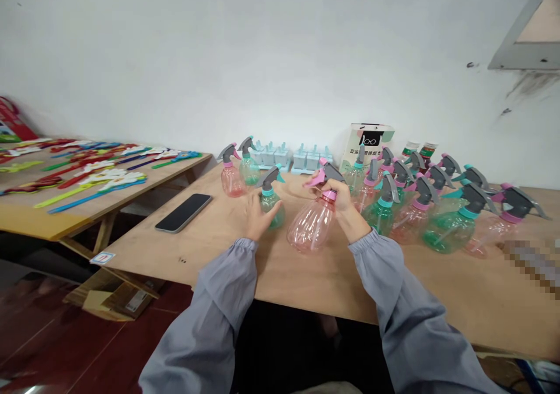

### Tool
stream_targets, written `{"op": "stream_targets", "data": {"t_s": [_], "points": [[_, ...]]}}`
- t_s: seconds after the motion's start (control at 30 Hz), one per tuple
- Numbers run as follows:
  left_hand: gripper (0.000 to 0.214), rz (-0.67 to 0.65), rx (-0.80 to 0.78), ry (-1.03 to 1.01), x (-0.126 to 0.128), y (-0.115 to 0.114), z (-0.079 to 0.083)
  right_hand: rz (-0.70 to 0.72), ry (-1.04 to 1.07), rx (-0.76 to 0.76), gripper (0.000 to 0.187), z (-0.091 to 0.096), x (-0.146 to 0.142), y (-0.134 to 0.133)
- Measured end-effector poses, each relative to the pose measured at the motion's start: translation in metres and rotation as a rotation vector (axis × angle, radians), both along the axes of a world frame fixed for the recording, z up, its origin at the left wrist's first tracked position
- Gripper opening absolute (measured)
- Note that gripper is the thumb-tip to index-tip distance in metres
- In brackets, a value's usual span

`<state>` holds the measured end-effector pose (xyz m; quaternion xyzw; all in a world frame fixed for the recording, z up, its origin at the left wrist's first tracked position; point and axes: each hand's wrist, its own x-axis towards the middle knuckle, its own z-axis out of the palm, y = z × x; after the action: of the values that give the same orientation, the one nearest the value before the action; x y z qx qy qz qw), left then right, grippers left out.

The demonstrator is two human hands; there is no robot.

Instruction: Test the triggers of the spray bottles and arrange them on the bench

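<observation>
And here we are at the table (301, 286), both hands busy with spray bottles! The right hand (338, 194) has its fingers closed round the neck and head of a pink bottle (311, 228), likely because that narrow part gives a firmer grip than the round, slick belly. The bottle leans, its base out to the left of that hand. Across the gap, the left hand (258, 216) is cupped at a green bottle (269, 198), thumb across the front; whether it presses or merely rests there, I can't tell. Just beyond the left hand, another pink bottle (231, 180) and another green one (249, 171) stand close together, probably parked to leave working room. Over to the right of the right hand, look at that crowd of bottles (413, 222), bunched seemingly to stay within reach! Left of the left hand, a phone (184, 212) lies flat, well apart, perhaps kept out of the way. Beyond both hands, pale blue moulds (306, 159) sit against the wall.
</observation>
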<state>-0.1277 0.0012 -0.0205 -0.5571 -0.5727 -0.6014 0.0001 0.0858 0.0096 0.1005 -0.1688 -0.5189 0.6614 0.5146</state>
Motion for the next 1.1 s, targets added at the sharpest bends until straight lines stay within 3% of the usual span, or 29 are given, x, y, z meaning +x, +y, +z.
{"op": "stream_targets", "data": {"t_s": [0.17,0.3,0.53,0.63,0.73,0.83,0.97,1.1], "points": [[0.043,0.055,-0.013,-0.003,0.001,0.001,-0.001,0.049,-0.077,0.042,0.018,0.0,-0.002,-0.006],[0.043,0.041,0.01,-0.004,0.001,0.002,-0.002,0.025,-0.114,-0.012,0.022,-0.003,-0.004,-0.003],[0.043,0.035,-0.003,-0.002,0.002,0.001,0.0,-0.096,-0.155,0.031,0.017,-0.007,-0.007,-0.001],[0.045,0.029,0.001,-0.005,0.002,0.001,0.001,-0.3,-0.218,0.107,0.014,-0.016,-0.008,0.006],[0.047,0.027,-0.015,0.006,0.002,0.0,0.001,-0.566,-0.276,0.324,0.012,-0.029,-0.005,0.018],[0.047,0.026,-0.025,0.003,0.002,0.0,0.002,-0.682,-0.369,0.434,0.016,-0.039,0.0,0.032],[0.049,0.019,-0.009,-0.001,0.002,0.0,0.001,-0.769,-0.456,0.468,0.044,-0.052,0.001,0.044],[0.05,0.03,-0.003,-0.001,0.002,0.001,0.0,-0.961,-0.574,0.628,0.073,-0.088,-0.004,0.043]]}}
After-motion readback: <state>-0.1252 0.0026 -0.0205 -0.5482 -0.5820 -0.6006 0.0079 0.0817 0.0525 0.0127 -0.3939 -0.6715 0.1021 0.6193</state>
